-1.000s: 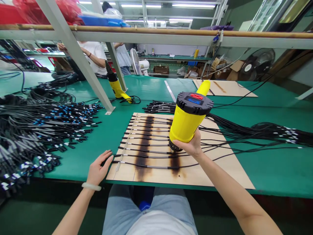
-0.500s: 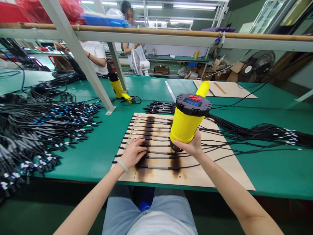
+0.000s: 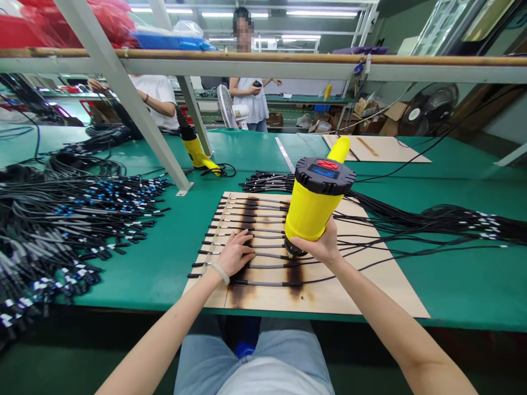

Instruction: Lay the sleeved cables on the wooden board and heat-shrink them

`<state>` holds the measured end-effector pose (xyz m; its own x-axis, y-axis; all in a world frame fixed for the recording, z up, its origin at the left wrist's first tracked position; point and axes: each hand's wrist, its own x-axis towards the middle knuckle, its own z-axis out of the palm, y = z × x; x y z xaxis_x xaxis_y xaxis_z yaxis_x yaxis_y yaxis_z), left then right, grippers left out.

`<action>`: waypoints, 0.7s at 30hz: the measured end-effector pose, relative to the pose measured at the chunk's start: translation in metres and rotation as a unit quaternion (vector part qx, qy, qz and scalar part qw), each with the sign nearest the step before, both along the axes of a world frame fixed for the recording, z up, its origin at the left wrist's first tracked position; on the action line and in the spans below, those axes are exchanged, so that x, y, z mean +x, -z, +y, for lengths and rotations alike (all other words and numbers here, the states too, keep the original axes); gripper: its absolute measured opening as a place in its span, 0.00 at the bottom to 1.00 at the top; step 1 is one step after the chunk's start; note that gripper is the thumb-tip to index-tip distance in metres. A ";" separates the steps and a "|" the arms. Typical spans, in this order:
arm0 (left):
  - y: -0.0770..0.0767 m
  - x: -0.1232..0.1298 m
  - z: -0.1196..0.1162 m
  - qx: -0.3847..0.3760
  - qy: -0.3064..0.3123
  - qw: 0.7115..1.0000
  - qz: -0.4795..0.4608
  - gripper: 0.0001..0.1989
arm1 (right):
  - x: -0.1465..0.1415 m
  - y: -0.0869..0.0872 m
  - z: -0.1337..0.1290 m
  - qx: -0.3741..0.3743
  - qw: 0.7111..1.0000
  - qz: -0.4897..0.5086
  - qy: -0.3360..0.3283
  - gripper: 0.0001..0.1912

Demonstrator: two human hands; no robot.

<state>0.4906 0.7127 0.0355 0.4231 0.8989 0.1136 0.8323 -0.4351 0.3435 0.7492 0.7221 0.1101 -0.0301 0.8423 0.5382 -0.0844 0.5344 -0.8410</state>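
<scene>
My right hand (image 3: 323, 244) is wrapped round a yellow heat gun (image 3: 308, 214) with a black end cap and a small display. Its nozzle points down, close over the black cables (image 3: 269, 267) lying side by side on a pale wooden board (image 3: 366, 293). Grey sleeves cover parts of these cables, and their black ends stick out past a row of pins on the left. Over the board's left scorch mark, my left hand (image 3: 235, 254) rests with fingers stretched out and apart, fingertips touching a cable. The exact contact under the fingers is hidden.
A second yellow heat gun (image 3: 197, 153) stands behind a slanted shelf post (image 3: 135, 104). Bundled cables (image 3: 102, 203) pile up at left; more cables (image 3: 444, 219) run off right. Another board (image 3: 382, 148) lies behind. Two people are across the table, near a white fan (image 3: 225, 107).
My left hand has slid slightly right along the cables. The heat gun has barely moved. A person in the background has shifted right and now shows a dark object in one hand.
</scene>
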 end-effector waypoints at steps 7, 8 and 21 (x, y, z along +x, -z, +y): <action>0.004 0.001 0.004 0.015 -0.006 1.000 -0.004 0.08 | 0.001 -0.004 -0.004 0.005 1.000 -0.001 0.016 0.34; 0.004 0.001 0.004 0.021 -0.006 1.000 -0.003 0.08 | 0.001 -0.005 -0.005 0.007 1.000 -0.001 0.017 0.34; -0.003 0.000 -0.037 0.024 0.013 0.999 -0.028 0.10 | 0.010 -0.008 -0.011 -0.021 0.999 -0.001 0.027 0.36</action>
<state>0.4905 0.6754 0.0384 0.4384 0.8803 0.1813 0.8004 -0.4741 0.3669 0.7596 0.7107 0.1182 0.0145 0.8643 0.5028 -0.0540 0.5028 -0.8627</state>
